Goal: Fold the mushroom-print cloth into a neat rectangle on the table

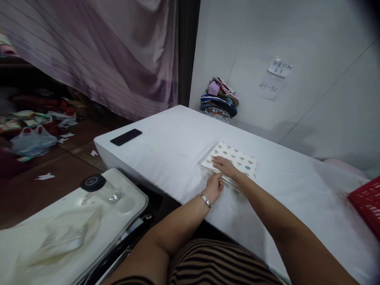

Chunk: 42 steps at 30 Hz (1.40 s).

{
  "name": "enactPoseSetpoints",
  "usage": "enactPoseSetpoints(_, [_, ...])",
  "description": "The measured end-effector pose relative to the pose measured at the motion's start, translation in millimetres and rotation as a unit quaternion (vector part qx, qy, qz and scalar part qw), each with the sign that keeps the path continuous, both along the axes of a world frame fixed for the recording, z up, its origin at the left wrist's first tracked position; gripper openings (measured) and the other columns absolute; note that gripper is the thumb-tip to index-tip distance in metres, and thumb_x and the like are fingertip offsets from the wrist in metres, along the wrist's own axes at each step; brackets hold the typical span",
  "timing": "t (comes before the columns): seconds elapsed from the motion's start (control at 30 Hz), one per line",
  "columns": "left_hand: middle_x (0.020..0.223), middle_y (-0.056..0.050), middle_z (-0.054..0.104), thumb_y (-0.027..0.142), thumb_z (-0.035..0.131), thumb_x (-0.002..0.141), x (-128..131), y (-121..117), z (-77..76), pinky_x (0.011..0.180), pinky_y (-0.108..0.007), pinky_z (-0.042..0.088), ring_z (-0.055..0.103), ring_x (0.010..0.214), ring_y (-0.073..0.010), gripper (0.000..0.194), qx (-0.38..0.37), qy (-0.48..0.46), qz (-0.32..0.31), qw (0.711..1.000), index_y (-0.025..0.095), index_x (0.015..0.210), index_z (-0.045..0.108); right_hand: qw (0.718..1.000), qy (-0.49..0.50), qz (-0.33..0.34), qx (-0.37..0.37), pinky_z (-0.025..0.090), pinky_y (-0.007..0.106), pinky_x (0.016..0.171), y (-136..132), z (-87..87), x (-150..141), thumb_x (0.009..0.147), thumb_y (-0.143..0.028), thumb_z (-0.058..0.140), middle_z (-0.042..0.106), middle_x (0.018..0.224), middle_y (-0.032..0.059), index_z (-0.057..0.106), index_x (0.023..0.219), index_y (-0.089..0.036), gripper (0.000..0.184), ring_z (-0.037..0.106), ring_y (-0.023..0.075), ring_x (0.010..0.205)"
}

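Observation:
A folded white cloth [234, 155] printed with small tan mushroom-like shapes and a few blue and green spots lies on the white-covered table [169, 138]. My right hand [226, 166] rests flat on top of it, palm down and fingers stretched toward the left. Just below, my left hand [215, 187], with a silver bracelet on the wrist, is closed at the near edge of the cloth, its curled fingers against the folded layers. The fingertips of the left hand are partly hidden.
A black phone [126, 137] lies at the table's left end. Folded clothes [219, 101] are stacked by the wall, and a red basket [366, 204] stands at the right. A lidded clear jar [102, 188] lies on a lower white surface [127, 202] to the left.

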<state>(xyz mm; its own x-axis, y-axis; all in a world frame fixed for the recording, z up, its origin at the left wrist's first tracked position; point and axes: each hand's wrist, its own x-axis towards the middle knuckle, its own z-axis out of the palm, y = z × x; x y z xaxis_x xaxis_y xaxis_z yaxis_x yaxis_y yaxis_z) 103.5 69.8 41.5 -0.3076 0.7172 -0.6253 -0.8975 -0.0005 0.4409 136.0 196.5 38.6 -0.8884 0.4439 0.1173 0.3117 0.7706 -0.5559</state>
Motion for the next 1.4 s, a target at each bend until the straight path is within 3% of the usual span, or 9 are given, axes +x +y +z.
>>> enactPoseSetpoints(0.23, [0.047,0.008,0.037,0.016,0.058,0.078,-12,2,0.9,0.034,-0.011,0.023,0.033,0.036,-0.0011,0.026,0.018,-0.026,0.012,0.999,0.017,0.059,0.04,0.997,0.014,-0.034,-0.065,0.029,0.043,0.11,-9,10.9,5,0.086,-0.041,0.05,0.058,0.127,0.0052,0.07,0.105,-0.023,0.033,0.044,0.0234,0.126])
enactPoseSetpoints(0.47, [0.047,0.008,0.035,0.016,0.057,0.078,-21,6,-4.1,0.034,-0.011,0.023,0.032,0.036,-0.0012,0.028,0.032,-0.035,0.026,0.999,0.018,0.058,0.038,0.999,0.031,0.0,-0.031,0.029,0.047,0.109,-16,7.7,3,0.083,-0.04,0.056,0.058,0.127,0.0061,0.068,0.109,-0.024,0.033,0.043,0.0245,0.128])
enactPoseSetpoints(0.7, [0.046,0.009,0.035,0.015,0.06,0.075,-23,2,-4.7,0.034,-0.012,0.022,0.033,0.036,-0.0018,0.027,0.007,0.004,0.032,0.999,0.018,0.059,0.039,0.999,0.052,-0.015,0.003,0.034,0.044,0.106,-20,6.8,-1,0.087,-0.036,0.048,0.063,0.121,0.0066,0.07,0.105,-0.023,0.031,0.049,0.0233,0.122])
enactPoseSetpoints(0.83, [0.046,0.008,0.038,0.015,0.059,0.076,-25,-3,-5.2,0.034,-0.012,0.022,0.035,0.036,-0.002,0.026,-0.009,0.028,0.031,0.999,0.018,0.059,0.04,0.998,0.055,0.014,0.02,0.036,0.043,0.105,-21,3.6,-3,0.087,-0.037,0.048,0.063,0.121,0.0074,0.07,0.104,-0.022,0.031,0.05,0.0231,0.121])
enactPoseSetpoints(1.03, [0.047,0.007,0.039,0.021,0.06,0.077,-25,-1,-3.7,0.035,-0.013,0.024,0.036,0.036,-0.0022,0.025,-0.02,0.05,0.033,0.998,0.018,0.061,0.042,0.997,0.075,0.022,0.005,0.037,0.043,0.103,-25,9.2,-1,0.085,-0.037,0.051,0.062,0.121,0.0071,0.067,0.11,-0.024,0.033,0.05,0.0235,0.12])
enactPoseSetpoints(1.13, [0.049,0.007,0.04,0.022,0.06,0.077,-25,0,-4.3,0.036,-0.013,0.024,0.036,0.037,-0.0019,0.024,-0.026,0.06,0.039,0.997,0.018,0.062,0.042,0.995,0.083,0.019,0.052,0.04,0.04,0.098,-31,16.0,-1,0.084,-0.033,0.054,0.064,0.114,0.0079,0.069,0.103,-0.023,0.027,0.054,0.0232,0.111])
enactPoseSetpoints(1.27, [0.051,0.008,0.041,0.021,0.064,0.074,-26,-2,-6.7,0.037,-0.013,0.024,0.035,0.037,-0.0015,0.021,-0.03,0.07,0.039,0.996,0.018,0.066,0.045,0.995,-0.001,-0.003,0.103,0.045,0.032,0.082,-37,27.9,-4,0.084,-0.029,0.053,0.064,0.092,0.0055,0.07,0.097,-0.023,0.022,0.057,0.0204,0.092])
enactPoseSetpoints(1.4, [0.052,0.008,0.042,0.021,0.069,0.069,-26,-3,-7.4,0.038,-0.014,0.024,0.036,0.039,-0.0018,0.022,-0.031,0.084,0.039,0.995,0.018,0.067,0.047,0.986,0.0,-0.029,0.163,0.043,0.027,0.075,-41,35.8,-7,0.09,-0.029,0.045,0.062,0.092,0.0057,0.068,0.094,-0.022,0.023,0.056,0.0182,0.089])
